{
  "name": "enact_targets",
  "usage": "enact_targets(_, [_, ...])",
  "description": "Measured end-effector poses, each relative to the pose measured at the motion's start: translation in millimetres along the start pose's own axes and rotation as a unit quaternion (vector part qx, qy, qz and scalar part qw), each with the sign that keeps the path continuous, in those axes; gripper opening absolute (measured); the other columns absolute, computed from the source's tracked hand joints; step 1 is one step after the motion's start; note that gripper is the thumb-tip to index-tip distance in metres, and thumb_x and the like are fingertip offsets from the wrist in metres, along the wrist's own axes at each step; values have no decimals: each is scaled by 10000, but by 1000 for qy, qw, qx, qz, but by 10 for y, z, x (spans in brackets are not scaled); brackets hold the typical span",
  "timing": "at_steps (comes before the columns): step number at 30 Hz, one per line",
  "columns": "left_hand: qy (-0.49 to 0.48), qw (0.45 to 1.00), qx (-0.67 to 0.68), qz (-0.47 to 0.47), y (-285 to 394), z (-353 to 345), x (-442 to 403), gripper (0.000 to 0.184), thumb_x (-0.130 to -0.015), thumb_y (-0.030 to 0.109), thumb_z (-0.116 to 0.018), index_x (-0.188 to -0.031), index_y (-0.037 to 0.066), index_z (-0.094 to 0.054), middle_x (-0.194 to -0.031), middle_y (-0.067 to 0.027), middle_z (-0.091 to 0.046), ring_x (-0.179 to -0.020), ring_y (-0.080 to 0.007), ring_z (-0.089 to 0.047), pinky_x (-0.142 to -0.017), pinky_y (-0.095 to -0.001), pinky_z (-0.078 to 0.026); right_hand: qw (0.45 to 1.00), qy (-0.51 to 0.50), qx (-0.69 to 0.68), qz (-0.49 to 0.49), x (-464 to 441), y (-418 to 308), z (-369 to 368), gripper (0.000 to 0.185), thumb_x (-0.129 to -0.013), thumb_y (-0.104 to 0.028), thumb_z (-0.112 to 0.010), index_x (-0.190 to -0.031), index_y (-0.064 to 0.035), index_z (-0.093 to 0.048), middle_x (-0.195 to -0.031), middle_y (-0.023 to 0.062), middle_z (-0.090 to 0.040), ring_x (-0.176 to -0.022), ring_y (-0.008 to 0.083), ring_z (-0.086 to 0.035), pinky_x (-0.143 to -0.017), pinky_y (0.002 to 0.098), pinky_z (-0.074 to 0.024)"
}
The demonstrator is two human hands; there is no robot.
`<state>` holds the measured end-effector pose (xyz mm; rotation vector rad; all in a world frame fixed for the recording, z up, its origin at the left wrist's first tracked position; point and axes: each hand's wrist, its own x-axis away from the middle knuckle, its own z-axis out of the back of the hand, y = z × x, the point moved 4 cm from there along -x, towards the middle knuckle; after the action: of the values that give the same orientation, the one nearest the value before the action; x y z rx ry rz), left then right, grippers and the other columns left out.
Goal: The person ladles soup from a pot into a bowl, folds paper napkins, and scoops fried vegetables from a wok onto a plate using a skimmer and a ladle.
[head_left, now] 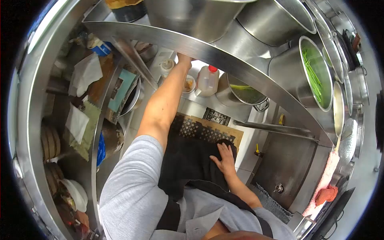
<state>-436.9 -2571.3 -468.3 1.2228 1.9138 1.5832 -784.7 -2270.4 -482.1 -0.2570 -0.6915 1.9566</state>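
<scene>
My left arm reaches forward under the steel counter edge. Only the wrist and part of my left hand (185, 59) show; the fingers are hidden behind that edge. Near it on the lower shelf stand a pale squeeze bottle (167, 66), a small tub (189, 84) with yellowish contents, and a translucent jug (207, 81) with a red cap. My right hand (226, 158) lies on the black apron (192, 160) over my leg, its fingers spread and holding nothing.
Above, the steel counter (256, 60) carries large pots, including a pot (288, 76) with long green stalks. A lower pot (236, 94) sits right of the jug. At right is a sink (280, 168); shelves with cloths (86, 74) run along the left. A perforated mat (200, 130) covers the floor.
</scene>
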Motion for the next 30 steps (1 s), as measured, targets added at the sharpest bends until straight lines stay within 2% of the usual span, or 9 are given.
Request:
enact_targets(13, [180,958,-13,222,-1679,296,-775,340,-820,66,-494,-1130,-69,-526,-1093,-160,-584,-765,-270,-646,-444,-283,-554,993,86,22,-76,411,145,73,611,-689,-238,-757,-1183,41,-530,-1178,214,-564,-1173,329,-498,-1051,454,-319])
enact_targets(20, [140,957,-42,249,-1880,342,-935,339,-832,118,-547,-1161,35,-548,-1082,-139,-592,-884,-258,-626,-588,-350,-572,992,87,14,-89,429,179,46,603,-682,-244,-759,-1171,34,-541,-1172,212,-568,-1164,328,-505,-1050,458,-320])
enact_targets(23, [70,984,-26,162,-1867,418,-805,369,-827,218,-553,-1164,67,-554,-997,-115,-595,-867,-229,-597,-626,-353,-504,993,99,16,-67,302,200,11,580,-685,-232,-761,-1154,34,-549,-1166,215,-568,-1148,340,-508,-1052,459,-316])
enact_targets(24, [45,993,-105,19,-1868,343,-850,390,-828,234,-551,-1171,47,-547,-985,-135,-605,-862,-211,-597,-668,-377,-498,993,105,21,-59,259,215,-23,556,-693,-229,-759,-1145,27,-558,-1165,212,-568,-1147,353,-503,-1050,461,-316])
enact_targets(26, [-9,881,-469,58,-630,381,340,291,-769,258,-602,-906,4,-640,-907,-222,-641,-807,-307,-626,-709,-422,-488,994,99,31,-46,142,335,-175,477,-720,-220,-747,-1111,-1,-584,-1167,202,-566,-1145,386,-486,-1047,466,-308])
enact_targets(27, [63,937,-343,-30,-1099,643,439,250,-737,235,-609,-800,-5,-641,-861,-247,-638,-793,-357,-630,-708,-434,-492,995,88,22,-47,74,405,-247,460,-730,-219,-740,-1109,-9,-588,-1180,201,-559,-1164,396,-457,-1051,465,-294])
enact_targets(28, [-16,874,-478,-83,-749,719,937,174,-756,121,-542,-801,-28,-622,-790,-224,-637,-768,-330,-621,-688,-429,-486,998,50,-20,-42,-47,438,-272,437,-752,-225,-724,-1105,-5,-590,-1193,197,-555,-1185,387,-436,-1057,462,-281])
enact_targets(29, [9,895,-440,-75,-752,970,1340,172,-743,111,-549,-816,-33,-610,-781,-237,-627,-775,-353,-618,-712,-446,-493,999,41,2,-27,-114,547,-395,414,-800,-254,-685,-1111,1,-590,-1220,198,-544,-1195,386,-430,-1056,462,-280])
enact_targets(30, [-21,857,-510,-66,-469,1119,1823,211,-742,99,-534,-880,-33,-622,-747,-243,-616,-779,-387,-608,-733,-452,-499,999,31,-6,-39,-209,501,-421,411,-842,-282,-641,-1115,19,-587,-1229,200,-541,-1186,375,-449,-1058,463,-277])
